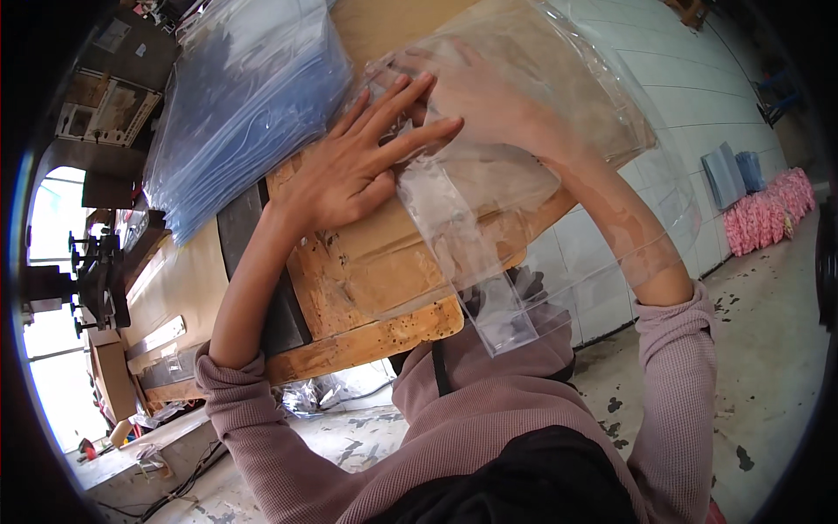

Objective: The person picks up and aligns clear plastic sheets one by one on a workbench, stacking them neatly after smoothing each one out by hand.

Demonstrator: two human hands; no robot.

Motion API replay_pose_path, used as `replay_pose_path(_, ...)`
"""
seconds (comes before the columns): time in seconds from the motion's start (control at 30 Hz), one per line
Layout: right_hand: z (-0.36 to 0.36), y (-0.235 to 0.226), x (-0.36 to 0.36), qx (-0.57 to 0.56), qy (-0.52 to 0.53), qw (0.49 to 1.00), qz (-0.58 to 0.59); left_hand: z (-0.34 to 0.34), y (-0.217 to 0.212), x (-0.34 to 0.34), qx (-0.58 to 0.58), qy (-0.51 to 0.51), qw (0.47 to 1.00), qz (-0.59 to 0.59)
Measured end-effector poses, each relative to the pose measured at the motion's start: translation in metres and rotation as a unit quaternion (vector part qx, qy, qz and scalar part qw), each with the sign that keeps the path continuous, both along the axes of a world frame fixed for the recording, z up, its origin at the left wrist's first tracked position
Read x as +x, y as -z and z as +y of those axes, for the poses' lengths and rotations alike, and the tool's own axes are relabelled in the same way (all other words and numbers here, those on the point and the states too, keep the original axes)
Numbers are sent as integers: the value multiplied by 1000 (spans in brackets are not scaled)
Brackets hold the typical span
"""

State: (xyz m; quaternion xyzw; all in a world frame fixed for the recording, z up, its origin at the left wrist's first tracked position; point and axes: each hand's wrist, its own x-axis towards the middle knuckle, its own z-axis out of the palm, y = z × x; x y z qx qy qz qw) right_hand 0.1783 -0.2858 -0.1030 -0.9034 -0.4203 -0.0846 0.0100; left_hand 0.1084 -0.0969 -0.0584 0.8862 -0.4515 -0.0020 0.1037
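Observation:
A large clear plastic bag (602, 96) is spread over the wooden table and hangs past its right and near edges. My left hand (349, 175) lies on the plastic with its fingers stretched and spread. My right hand (480, 96) and much of its forearm show through the clear film, apparently inside the bag. Its fingers look extended, though glare and folds blur them. From below my left fingers, a narrow doubled strip (458, 236) of the plastic runs down over the table's near edge.
A thick stack of bluish plastic bags (253, 122) sits to the left of my hands. The worn wooden table (367, 336) ends just before my body. Pink bundles (768, 214) and blue packets (724, 175) lie on the floor by the tiled wall at right. Black machine parts (105, 279) stand at far left.

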Motion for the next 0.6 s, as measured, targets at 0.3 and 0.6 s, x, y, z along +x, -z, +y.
replay_pose_path(0.3,-21,65,19,303,-104,943,86,-52,10,-31,20,-22,991,-134)
replay_pose_path(0.6,-23,-14,20,-31,25,997,73,-51,10,-31,59,-45,996,-46)
